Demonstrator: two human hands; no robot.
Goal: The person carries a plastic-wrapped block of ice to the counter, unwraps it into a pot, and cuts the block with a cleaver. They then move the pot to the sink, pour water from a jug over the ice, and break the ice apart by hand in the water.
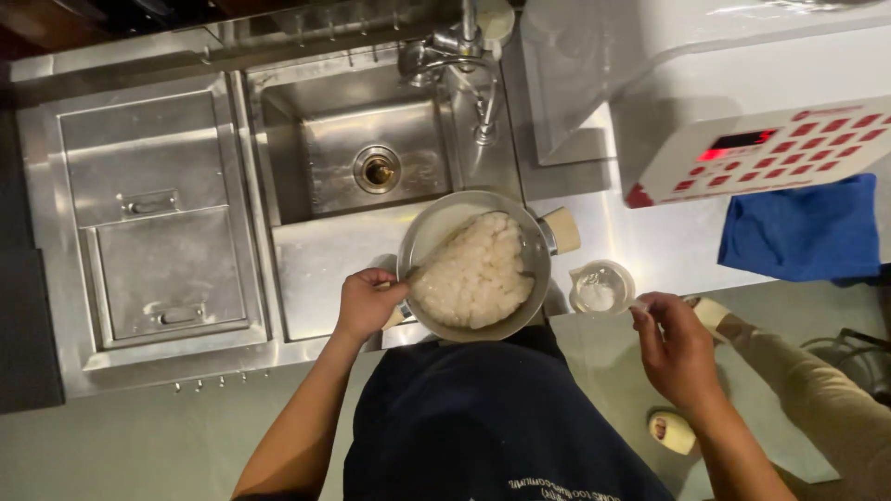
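My left hand (368,301) grips the near-left rim of a round steel pot (534,243) that sits at the front edge of the sink counter. The pot holds a mound of white, lumpy food (475,269) and has a pale handle on its right side. My right hand (676,345) hovers to the right of the pot, fingers loosely curled, pinching something small near a small clear glass cup (601,286). What it pinches is too small to name.
A steel sink basin (371,139) with a drain and a tap (473,56) lies behind the pot. A lidded steel compartment (153,213) is to the left. A white machine with a red keypad (761,153) and a blue cloth (803,227) stand at right.
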